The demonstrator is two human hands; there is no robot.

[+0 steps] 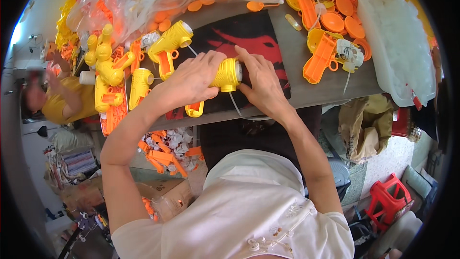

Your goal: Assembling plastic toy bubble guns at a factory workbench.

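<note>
Hands meet over a grey table (316,91) seen from above. The left hand (194,79) is curled closed around a yellow plastic toy gun body with a ribbed round barrel (227,74), lying on a black and red mat (249,36) near the table's front edge. The right hand (261,84) rests against the barrel's end, fingers partly bent, touching it. More yellow toy guns (115,74) lie to the left, orange plastic discs (342,17) to the right beside a white tray (397,43).
</note>
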